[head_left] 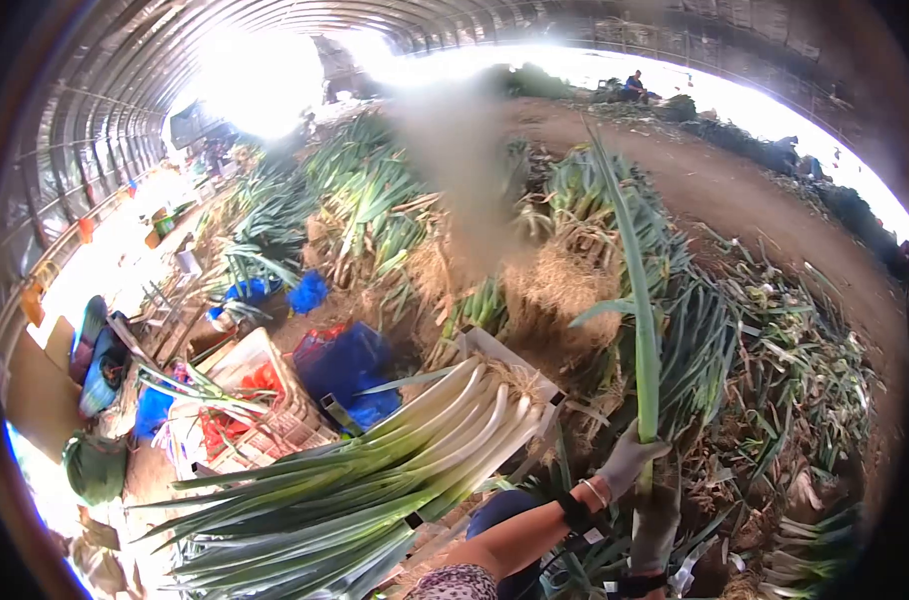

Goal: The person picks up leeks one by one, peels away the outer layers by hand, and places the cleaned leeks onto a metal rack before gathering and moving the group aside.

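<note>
Tunnel: arched, ribbed roof [87, 125] over the whole scene; glare at the far openings.
Ground: bare dirt path [715, 185] curving along the upper right; a distant seated person [635, 86] beyond it.
Stock: large heap of leeks [360, 175] across the middle distance, tangled tan roots [565, 285] facing the near side.
Leaf litter: loose green and dry leaves [795, 375] spread over the right side.
Laid row: many leeks side by side [425, 430], white shanks toward upper right, green leaves fanned toward lower left; lying on a pale rack [493, 350] in front of the body.
Basket: pale woven basket [300, 425] left of the rack, red material [262, 380] inside, some long stalks across it.
Blue plastic: crumpled blue sheet [350, 362] between basket and rack; smaller blue clump [310, 292] behind it.
Sack: dark green sack [96, 466] at far left, near the basket.
Small bunch: leeks [813, 560] on the ground, lower right.
Held item: one upright leek [643, 345], right of the rack, leaf tip high, lower end down among the hands.
Left hand: pale-gloved left hand [631, 464] closed round the upright leek; dark wristband [576, 512] and thin bracelet [596, 491] at the wrist.
Right hand: grey-gloved right hand [656, 525] just below the left, at the lower stalk; blurred, finger closure cannot be told.
</note>
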